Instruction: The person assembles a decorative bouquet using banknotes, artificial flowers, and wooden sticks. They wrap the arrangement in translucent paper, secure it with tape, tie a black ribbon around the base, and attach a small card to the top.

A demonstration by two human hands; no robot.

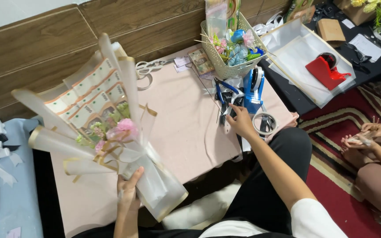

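My left hand (129,188) grips the wrapped stem of a bouquet (98,128) made of folded banknotes, pink and green flowers and frosted sheets with gold edges, held tilted above the pink low table (186,132). My right hand (239,121) reaches across the table and rests on a tool with a white handle (226,115) next to blue-handled pliers (222,88) and a roll of tape (264,123). A blue tape dispenser (254,90) stands just beyond the fingers.
A white woven basket (230,66) of flowers and packets stands at the table's far edge, scissors (148,68) to its left. A black table at the right carries a red tape dispenser (325,70) and clear sheets. Another person's hands (362,136) work over the red rug.
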